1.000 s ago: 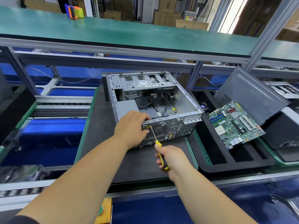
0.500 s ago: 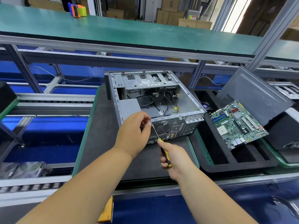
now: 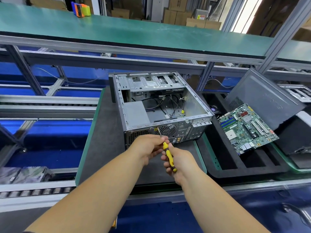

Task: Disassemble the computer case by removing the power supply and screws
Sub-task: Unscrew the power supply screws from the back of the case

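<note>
Right hand (image 3: 180,163) grips yellow-black screwdriver (image 3: 168,153) handle; left hand (image 3: 149,146) pinches its top. Tip at rear panel of open grey steel computer case (image 3: 198,106), nr grey boxy power supply (image 3: 135,114). PSU prob heavy, rigid; grab by its sides.

A green motherboard (image 3: 246,128) lies tilted in a black foam tray (image 3: 252,167), leaning on the tray's far right part. Just behind the motherboard a dark grey side panel (image 3: 262,98) stands slanted, and past that panel, at the far right, sits part of another bare metal chassis (image 3: 297,93). High above and well left of the motherboard, a green-topped shelf (image 3: 134,32) runs across, with an orange, blue and green tape dispenser (image 3: 80,9) on its far left. Cardboard boxes (image 3: 178,15) stack up behind the shelf.
</note>
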Demonstrator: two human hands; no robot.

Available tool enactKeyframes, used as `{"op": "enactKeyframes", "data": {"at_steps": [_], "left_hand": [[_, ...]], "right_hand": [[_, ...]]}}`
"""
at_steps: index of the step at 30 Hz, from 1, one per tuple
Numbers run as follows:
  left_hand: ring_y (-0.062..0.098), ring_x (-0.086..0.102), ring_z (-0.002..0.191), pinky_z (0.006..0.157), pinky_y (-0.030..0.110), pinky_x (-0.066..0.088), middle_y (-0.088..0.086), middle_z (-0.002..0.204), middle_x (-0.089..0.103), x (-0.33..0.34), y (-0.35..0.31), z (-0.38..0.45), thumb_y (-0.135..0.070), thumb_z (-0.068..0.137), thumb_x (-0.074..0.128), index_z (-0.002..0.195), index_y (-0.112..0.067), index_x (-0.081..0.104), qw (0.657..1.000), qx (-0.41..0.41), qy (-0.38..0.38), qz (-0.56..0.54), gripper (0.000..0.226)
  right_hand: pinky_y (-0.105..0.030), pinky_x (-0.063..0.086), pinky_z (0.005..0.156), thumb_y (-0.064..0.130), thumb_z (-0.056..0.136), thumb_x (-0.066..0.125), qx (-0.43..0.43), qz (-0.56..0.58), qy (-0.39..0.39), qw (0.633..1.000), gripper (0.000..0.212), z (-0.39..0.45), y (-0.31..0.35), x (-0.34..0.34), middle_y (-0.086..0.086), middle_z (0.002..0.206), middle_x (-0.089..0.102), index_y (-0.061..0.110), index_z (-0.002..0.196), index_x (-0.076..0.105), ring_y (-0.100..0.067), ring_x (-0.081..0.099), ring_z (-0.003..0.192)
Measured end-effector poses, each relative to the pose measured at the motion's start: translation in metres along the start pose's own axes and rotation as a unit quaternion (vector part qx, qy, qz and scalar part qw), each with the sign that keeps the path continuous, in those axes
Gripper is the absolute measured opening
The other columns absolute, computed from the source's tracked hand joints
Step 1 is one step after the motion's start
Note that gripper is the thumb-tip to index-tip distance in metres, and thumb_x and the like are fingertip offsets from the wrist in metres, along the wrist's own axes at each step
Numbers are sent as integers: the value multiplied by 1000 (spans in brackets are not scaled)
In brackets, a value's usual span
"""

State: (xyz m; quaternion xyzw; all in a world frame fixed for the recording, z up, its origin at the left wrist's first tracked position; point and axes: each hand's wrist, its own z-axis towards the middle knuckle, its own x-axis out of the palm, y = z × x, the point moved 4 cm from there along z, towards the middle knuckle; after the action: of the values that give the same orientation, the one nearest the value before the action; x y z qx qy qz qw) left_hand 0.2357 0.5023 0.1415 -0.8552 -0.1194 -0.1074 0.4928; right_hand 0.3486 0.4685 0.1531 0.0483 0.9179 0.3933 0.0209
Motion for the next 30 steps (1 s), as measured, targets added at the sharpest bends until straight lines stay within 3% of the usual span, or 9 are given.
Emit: {"op": "enactKeyframes", "data": {"at_steps": [4, 7, 10, 12, 15, 20, 26, 30], "left_hand": [[6, 62, 51, 53, 15, 50, 0, 71, 73, -1, 0, 0, -6, 89, 65, 88, -7, 72, 1000, 14, -23, -6, 7], [6, 62, 52, 52, 15, 49, 1, 67, 72, -1, 1, 1, -5, 87, 68, 82, -7, 73, 999, 24, -30, -10, 7], [9, 63, 57, 53, 16, 49, 4, 67, 71, -2, 0, 3, -5, 83, 72, 75, -7, 74, 999, 37, -36, -5, 9], [12, 63, 56, 51, 18, 48, 7, 66, 71, -1, -1, 4, -6, 82, 73, 73, -5, 73, 999, 36, -37, -6, 8], [12, 56, 53, 47, 17, 42, 7, 64, 67, -2, 0, 7, -10, 79, 76, 75, -6, 72, 997, 32, -62, 13, 8], [13, 57, 55, 51, 19, 47, 6, 67, 67, -3, 0, 5, -14, 81, 76, 79, -6, 70, 998, 29, -59, 22, 10], [13, 60, 59, 50, 22, 50, 4, 84, 75, -1, -2, -1, -13, 99, 50, 98, -4, 69, 1000, 6, -6, -11, 21], [10, 50, 39, 36, 20, 40, 2, 69, 72, -3, -1, -1, -11, 99, 51, 101, -4, 69, 1000, -6, -4, -25, 19]], "right_hand": [[-19, 31, 41, 42, 103, 45, 22, 8, 8, 1000, 52, 0, 1, 3, -1, 54, 60, 11, 68, 66, -10, 41, 43], [-21, 34, 43, 45, 100, 50, 4, 4, 23, 1000, 47, 2, 0, 1, -3, 57, 60, 9, 76, 66, -11, 43, 45], [-25, 40, 49, 41, 90, 68, -97, -73, 18, 992, 31, 4, 0, -4, -4, 71, 56, 10, 92, 63, -13, 48, 55], [-29, 42, 55, 36, 82, 76, -169, -156, -28, 973, 30, 4, 2, -10, 0, 70, 57, 13, 88, 58, -15, 51, 62], [-30, 41, 55, 36, 83, 73, -216, -211, -68, 951, 27, 3, 6, -13, 0, 64, 60, 14, 78, 59, -16, 52, 60], [-21, 41, 44, 26, 93, 64, -163, -123, -23, 979, 27, 2, 5, -6, -5, 63, 64, 0, 86, 66, -9, 52, 47], [-17, 37, 37, 31, 104, 46, -30, -53, 19, 998, 45, -3, 5, 10, 0, 47, 59, 8, 68, 62, -8, 47, 37], [-19, 40, 38, 28, 104, 46, -2, 61, 82, 995, 40, -3, 1, 12, -9, 56, 64, 3, 80, 64, -11, 49, 40]]}}
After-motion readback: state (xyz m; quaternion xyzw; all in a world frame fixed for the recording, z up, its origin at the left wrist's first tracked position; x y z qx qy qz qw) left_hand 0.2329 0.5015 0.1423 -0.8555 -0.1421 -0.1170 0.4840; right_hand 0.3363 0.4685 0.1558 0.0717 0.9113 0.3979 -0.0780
